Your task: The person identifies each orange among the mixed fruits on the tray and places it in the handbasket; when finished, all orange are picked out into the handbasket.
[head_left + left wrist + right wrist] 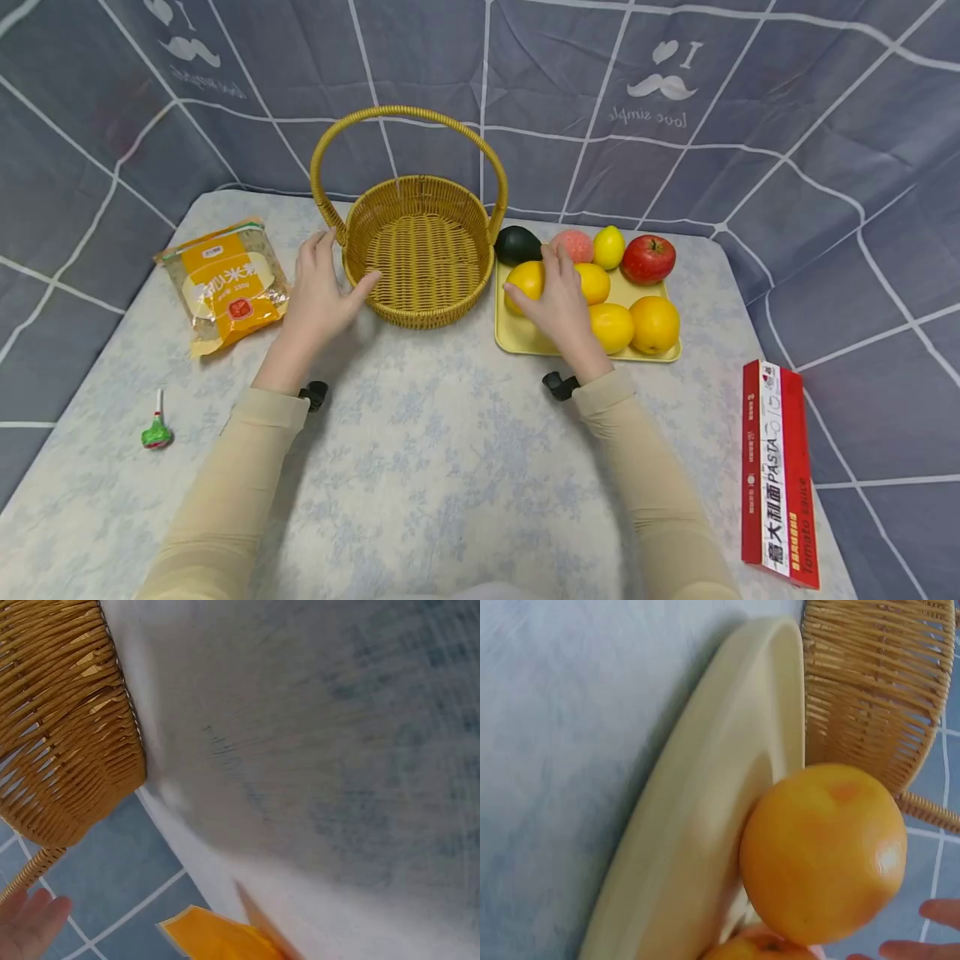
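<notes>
My left hand is spread beside the left side of a round wicker basket, its thumb overlapping the rim in the head view. In the left wrist view its fingers show near the basket handle. Over a pale yellow tray reaches my right hand, thumb and fingers apart above an orange. That orange fills the middle of the right wrist view, with fingertips off to its right. Around it are more yellow-orange fruits, an avocado and a red apple.
A pink peach-like fruit and a lemon lie at the tray's back. At left are an orange-and-clear food bag and a green lollipop. A red pasta box lies far right. Grey tiled-pattern cloth borders the table.
</notes>
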The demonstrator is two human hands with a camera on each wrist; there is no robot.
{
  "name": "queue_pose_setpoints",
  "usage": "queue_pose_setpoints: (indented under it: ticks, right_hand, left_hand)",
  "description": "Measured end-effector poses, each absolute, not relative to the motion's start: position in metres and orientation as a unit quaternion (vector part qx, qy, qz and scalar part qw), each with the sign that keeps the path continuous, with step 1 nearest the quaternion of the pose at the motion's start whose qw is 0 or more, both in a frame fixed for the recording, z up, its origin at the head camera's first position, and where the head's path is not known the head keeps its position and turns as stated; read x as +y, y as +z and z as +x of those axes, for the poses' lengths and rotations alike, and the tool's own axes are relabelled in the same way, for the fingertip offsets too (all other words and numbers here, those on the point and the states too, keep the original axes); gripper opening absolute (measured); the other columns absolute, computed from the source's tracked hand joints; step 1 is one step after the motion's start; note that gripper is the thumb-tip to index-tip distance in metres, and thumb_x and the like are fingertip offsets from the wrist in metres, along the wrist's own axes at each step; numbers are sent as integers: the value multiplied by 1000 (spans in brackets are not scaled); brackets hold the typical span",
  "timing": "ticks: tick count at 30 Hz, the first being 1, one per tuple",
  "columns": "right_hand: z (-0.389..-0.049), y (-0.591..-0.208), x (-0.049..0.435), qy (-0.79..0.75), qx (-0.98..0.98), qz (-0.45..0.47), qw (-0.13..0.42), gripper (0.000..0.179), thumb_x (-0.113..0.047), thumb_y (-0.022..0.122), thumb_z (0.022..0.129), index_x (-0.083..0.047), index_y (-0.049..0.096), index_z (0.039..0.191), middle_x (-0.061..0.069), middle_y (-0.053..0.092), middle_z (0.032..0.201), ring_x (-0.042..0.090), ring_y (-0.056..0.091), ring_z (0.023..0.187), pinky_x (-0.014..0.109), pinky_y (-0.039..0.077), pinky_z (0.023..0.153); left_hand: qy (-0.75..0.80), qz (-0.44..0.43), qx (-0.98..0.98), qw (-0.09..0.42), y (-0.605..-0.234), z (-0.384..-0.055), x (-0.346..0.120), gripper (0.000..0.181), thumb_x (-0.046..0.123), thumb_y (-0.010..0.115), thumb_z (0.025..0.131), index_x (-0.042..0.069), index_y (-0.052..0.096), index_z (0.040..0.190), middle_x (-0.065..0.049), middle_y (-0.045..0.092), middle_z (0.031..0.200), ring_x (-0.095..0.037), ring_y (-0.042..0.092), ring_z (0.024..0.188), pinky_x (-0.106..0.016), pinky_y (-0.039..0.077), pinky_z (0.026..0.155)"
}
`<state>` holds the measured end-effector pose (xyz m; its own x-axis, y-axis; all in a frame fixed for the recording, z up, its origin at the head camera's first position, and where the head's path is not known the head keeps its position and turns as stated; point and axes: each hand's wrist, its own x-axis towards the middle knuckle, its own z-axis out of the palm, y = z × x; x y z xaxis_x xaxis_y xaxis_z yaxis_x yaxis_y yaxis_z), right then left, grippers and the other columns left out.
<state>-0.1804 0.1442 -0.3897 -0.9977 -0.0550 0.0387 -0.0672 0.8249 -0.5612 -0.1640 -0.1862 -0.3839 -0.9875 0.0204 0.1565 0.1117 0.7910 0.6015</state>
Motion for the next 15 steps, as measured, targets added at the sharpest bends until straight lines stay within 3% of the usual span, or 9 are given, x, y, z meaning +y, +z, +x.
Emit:
queue_pose_setpoints:
  ticks: [8, 15]
  right_hand:
    - [-182, -400, 134, 297, -955, 4, 0, 89, -53, 62, 90, -4, 25, 155, 19, 14, 163, 43, 26, 143, 56, 37, 112]
    - [-185, -405, 129, 290, -957, -6, 5, 85, -45, 62, 94, -1, 22, 155, 26, 21, 158, 43, 28, 138, 53, 38, 111]
  left_hand:
    - [-355, -7, -934, 29, -386, -161, -188, 84, 49, 53, 98, 3, 13, 156, -29, 20, 153, -47, 29, 139, -64, 31, 110]
    - [-392, 5, -919, -32, -390, -161, -191, 77, 33, 50, 101, 2, 8, 157, -29, 17, 154, -44, 34, 138, -59, 39, 108]
